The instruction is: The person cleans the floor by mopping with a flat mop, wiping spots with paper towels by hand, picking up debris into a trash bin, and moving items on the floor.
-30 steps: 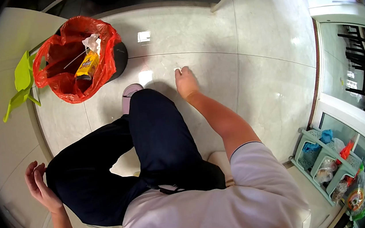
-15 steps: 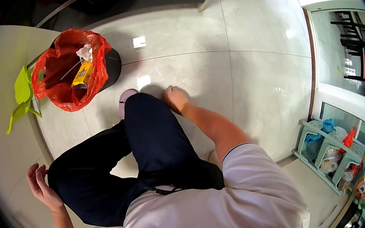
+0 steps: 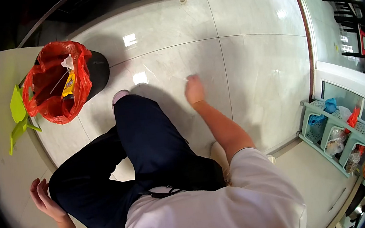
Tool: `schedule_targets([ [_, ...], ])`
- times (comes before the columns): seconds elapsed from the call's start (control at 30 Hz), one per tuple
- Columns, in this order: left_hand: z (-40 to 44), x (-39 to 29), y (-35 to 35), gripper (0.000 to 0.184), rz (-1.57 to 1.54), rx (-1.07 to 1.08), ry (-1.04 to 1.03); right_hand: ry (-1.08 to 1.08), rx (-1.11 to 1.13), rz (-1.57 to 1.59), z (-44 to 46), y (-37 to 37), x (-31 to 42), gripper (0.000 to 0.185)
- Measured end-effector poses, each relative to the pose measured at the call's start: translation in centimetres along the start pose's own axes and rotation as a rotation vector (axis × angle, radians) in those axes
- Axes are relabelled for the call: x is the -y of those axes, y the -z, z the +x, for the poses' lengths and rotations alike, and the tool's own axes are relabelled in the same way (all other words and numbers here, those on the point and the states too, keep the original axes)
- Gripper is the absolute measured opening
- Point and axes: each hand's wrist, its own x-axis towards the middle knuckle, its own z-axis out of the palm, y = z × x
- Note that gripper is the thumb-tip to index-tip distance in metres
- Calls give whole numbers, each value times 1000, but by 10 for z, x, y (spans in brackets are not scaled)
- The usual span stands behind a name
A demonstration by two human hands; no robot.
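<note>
Right hand is curling over centre-frame floor — hold unclear; left hand is lying loosely open — faint streaks are remaining.

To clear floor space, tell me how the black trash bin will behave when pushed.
The black trash bin probably slides readily on the glossy floor tiles. It seems light, with little visible inside. Its crumpled red plastic liner likely flops.
</note>
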Motion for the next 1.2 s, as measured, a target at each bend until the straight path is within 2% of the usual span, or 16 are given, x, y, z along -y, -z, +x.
schedule_targets([
  [0.13, 0, -2, -1, 27, 5, -5, 4, 66, 107, 37, -5, -17, 67, 17],
  [0.23, -1, 1, 0, 26, 2, -16, 2, 108, 129, 95, -14, -18, 76, 18],
  [0.33, -1, 4, 1, 26, 3, -11, 5, 163, 279, 90, -20, -4, 82, 18],
  [0.4, -2, 2, 0, 26, 7, -9, 4, -128, 585, 334, -25, 11, 101, 21],
  [0.43, -2, 1, 0, 26, 11, -8, 1, -127, 585, 336, -38, 0, 94, 21],
  [0.5, -1, 1, 1, 27, 13, 2, -8, 337, 628, 259, -70, -31, 67, 25],
  [0.53, -2, 0, 0, 28, 11, 11, -14, 374, 766, 193, -56, 12, 79, 28],
  [0.67, -1, -2, 0, 29, 57, -3, -11, 381, 887, 148, -57, 10, 23, 25],
  [0.73, 1, 2, 2, 30, 56, -4, 18, 582, 835, 58, -42, 6, -16, 23],
  [0.8, 2, 2, 3, 30, 36, 15, 21, 467, 732, -2, 3, 48, -20, 21],
  [0.83, 1, 2, 3, 30, 10, 21, 22, 346, 524, 16, 9, 35, -52, 20],
  [0.87, 1, 1, 3, 30, 9, 28, 22, 351, 226, 68, 20, 47, -69, 18],
  [0.93, 0, 0, 3, 30, 0, 20, 40, 142, 31, -72, 35, 67, -99, 18],
  [1.03, 2, 0, 4, 30, -3, 14, 54, 2, -40, -111, 16, 91, -135, 18],
  [1.1, 2, -1, 4, 30, -17, 18, 48, -434, -175, 37, -5, 94, -150, 16],
  [1.2, 4, -4, -1, 30, -26, 20, 46, -507, -354, 24, 2, 69, -120, 19],
])
